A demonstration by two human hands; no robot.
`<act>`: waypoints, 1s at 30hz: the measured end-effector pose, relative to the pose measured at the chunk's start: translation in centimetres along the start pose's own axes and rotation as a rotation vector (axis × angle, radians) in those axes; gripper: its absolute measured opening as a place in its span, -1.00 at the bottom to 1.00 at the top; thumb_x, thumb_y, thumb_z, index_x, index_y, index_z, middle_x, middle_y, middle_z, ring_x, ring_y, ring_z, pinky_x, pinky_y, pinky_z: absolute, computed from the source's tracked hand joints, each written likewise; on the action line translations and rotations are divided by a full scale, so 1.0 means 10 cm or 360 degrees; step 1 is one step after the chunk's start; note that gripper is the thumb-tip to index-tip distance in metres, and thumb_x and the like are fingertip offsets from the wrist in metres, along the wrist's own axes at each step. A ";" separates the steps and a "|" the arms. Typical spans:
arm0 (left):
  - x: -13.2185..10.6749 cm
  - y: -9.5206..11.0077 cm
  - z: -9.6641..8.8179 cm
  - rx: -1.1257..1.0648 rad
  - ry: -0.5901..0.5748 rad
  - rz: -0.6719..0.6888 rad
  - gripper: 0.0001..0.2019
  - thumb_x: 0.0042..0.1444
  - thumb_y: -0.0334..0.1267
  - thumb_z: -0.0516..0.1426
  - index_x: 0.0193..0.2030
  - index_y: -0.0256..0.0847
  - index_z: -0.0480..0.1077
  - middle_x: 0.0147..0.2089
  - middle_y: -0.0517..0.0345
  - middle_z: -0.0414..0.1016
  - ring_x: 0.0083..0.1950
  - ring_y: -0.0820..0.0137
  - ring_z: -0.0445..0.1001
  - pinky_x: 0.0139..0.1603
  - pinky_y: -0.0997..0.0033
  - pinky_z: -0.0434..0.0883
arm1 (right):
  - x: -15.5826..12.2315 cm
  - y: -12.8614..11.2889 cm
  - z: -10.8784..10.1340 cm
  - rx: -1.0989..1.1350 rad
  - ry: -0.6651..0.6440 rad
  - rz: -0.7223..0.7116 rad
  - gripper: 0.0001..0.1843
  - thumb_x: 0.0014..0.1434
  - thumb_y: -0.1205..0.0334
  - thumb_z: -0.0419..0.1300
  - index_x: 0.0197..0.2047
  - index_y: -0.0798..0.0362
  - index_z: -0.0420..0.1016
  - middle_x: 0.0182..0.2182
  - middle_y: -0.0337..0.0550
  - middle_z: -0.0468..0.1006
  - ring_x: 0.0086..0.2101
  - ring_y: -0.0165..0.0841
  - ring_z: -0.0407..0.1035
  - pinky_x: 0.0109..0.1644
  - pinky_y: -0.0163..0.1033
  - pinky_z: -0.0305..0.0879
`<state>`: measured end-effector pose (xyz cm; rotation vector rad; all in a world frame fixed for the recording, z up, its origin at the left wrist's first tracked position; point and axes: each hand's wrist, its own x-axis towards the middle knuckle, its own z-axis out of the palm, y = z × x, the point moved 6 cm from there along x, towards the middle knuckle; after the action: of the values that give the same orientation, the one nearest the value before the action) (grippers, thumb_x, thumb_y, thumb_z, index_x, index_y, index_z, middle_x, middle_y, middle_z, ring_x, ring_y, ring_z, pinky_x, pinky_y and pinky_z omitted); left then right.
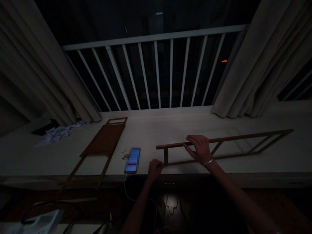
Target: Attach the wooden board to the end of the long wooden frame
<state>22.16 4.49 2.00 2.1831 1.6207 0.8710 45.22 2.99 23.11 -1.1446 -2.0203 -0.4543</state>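
A long narrow wooden frame (234, 138) with crossbars rests on the pale ledge, held by both hands. My right hand (200, 149), a bracelet at its wrist, grips the upper rail, fingers over it and thumb beneath. At the near left corner, my left hand (154, 169) has its fingers closed on the end of the lower rail; whether they also hold some small part I cannot tell. Left of that hand lies a lit phone (133, 161) with a white cable, beside some small metal pieces (123, 155) too blurred to name.
A second wooden piece with a solid panel (103, 139) lies at the left, its legs past the ledge (156, 126) edge. Crumpled cloth or paper (57, 134) sits near the left curtain (70, 104). White railings (156, 73) stand behind. Cables and a white object (46, 221) are at lower left.
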 end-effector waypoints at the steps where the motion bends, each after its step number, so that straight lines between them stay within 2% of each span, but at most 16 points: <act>1: 0.00 0.00 0.00 -0.0004 0.0004 -0.0003 -0.89 -0.01 -0.23 0.12 -0.34 -0.17 0.41 -0.32 0.10 0.39 -0.19 0.32 0.29 -0.14 0.31 0.16 | -0.10 0.00 -0.03 0.0011 0.0129 0.0057 -0.74 0.07 0.16 0.09 -0.14 0.02 0.30 -0.18 -0.05 0.46 -0.11 -0.24 0.26 -0.01 -0.06 0.04; 3: -0.01 0.01 -0.01 -0.0014 0.0012 -0.0007 -0.89 0.00 -0.23 0.12 -0.34 -0.17 0.41 -0.31 0.09 0.39 -0.19 0.32 0.30 -0.14 0.31 0.16 | -0.34 -0.06 -0.01 0.0082 0.0259 0.0118 -0.78 0.04 0.19 0.11 -0.20 0.00 0.29 -0.23 -0.05 0.48 -0.15 -0.24 0.29 -0.04 -0.04 0.09; 4: -0.01 0.02 -0.01 -0.0019 0.0015 -0.0008 -0.88 0.00 -0.22 0.11 -0.34 -0.18 0.41 -0.31 0.09 0.40 -0.19 0.32 0.30 -0.13 0.31 0.16 | -0.47 -0.12 0.04 0.0130 0.0248 0.0110 -0.82 0.03 0.21 0.10 -0.23 -0.02 0.30 -0.26 -0.08 0.48 -0.17 -0.25 0.31 -0.06 -0.03 0.11; 6: -0.01 0.03 -0.02 -0.0029 0.0022 -0.0006 -0.87 0.01 -0.21 0.11 -0.34 -0.18 0.42 -0.32 0.08 0.40 -0.20 0.33 0.31 -0.13 0.31 0.17 | -0.71 -0.32 0.24 0.0245 0.0022 -0.0015 -0.85 0.05 0.26 0.07 -0.25 -0.04 0.31 -0.28 -0.11 0.49 -0.22 -0.28 0.34 -0.07 -0.04 0.14; 9: -0.01 0.03 -0.03 -0.0039 0.0031 0.0000 -0.87 0.00 -0.20 0.11 -0.34 -0.17 0.42 -0.33 0.10 0.40 -0.20 0.34 0.31 -0.14 0.32 0.17 | -1.04 -0.56 0.65 0.0330 -0.0476 -0.0160 -0.76 0.09 0.31 0.00 -0.15 -0.03 0.33 -0.21 -0.09 0.48 -0.19 -0.29 0.33 -0.08 -0.07 0.16; 12: -0.01 0.01 -0.03 -0.0042 0.0041 0.0001 -0.89 -0.02 -0.23 0.13 -0.34 -0.16 0.41 -0.32 0.13 0.41 -0.20 0.36 0.32 -0.14 0.33 0.17 | -1.22 -0.49 0.99 0.0284 -0.0618 0.0083 -0.66 0.12 0.27 -0.02 0.00 0.02 0.26 -0.09 -0.01 0.40 -0.10 -0.23 0.26 -0.07 -0.06 0.14; 15: -0.01 -0.01 -0.01 -0.0044 0.0048 0.0002 -0.90 -0.04 -0.26 0.15 -0.34 -0.16 0.41 -0.32 0.14 0.41 -0.20 0.36 0.31 -0.14 0.33 0.17 | -1.28 -0.29 1.23 0.0292 -0.0595 0.0291 -0.65 0.13 0.25 -0.02 0.02 0.02 0.25 -0.09 -0.02 0.37 -0.09 -0.22 0.23 -0.07 -0.09 0.12; 19: 0.00 -0.01 -0.01 -0.0048 0.0050 0.0008 -0.90 -0.05 -0.26 0.16 -0.35 -0.16 0.41 -0.34 0.14 0.41 -0.21 0.36 0.31 -0.16 0.33 0.18 | -1.29 -0.11 1.44 0.0371 -0.0625 0.0382 -0.72 0.12 0.23 0.03 -0.07 -0.05 0.34 -0.17 -0.10 0.40 -0.15 -0.26 0.24 -0.10 -0.15 0.11; 24: 0.00 -0.01 -0.02 -0.0059 0.0051 0.0018 -0.90 -0.05 -0.26 0.16 -0.35 -0.16 0.41 -0.33 0.15 0.41 -0.21 0.36 0.31 -0.16 0.34 0.18 | -1.31 -0.05 1.58 0.0438 -0.0729 0.0419 -0.83 0.14 0.19 0.03 -0.24 -0.07 0.43 -0.30 -0.18 0.45 -0.24 -0.31 0.27 -0.14 -0.20 0.06; 30: 0.00 -0.02 -0.02 -0.0054 0.0058 0.0018 -0.91 -0.07 -0.27 0.17 -0.37 -0.17 0.41 -0.36 0.16 0.40 -0.23 0.38 0.31 -0.17 0.36 0.18 | -1.30 -0.06 1.65 0.0391 -0.0805 0.0391 -0.82 0.15 0.20 0.02 -0.26 -0.04 0.43 -0.30 -0.20 0.45 -0.27 -0.35 0.26 -0.15 -0.22 -0.02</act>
<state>21.87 4.49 2.02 2.1673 1.5999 0.9403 41.53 5.45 2.55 -1.4265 -2.2314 0.2286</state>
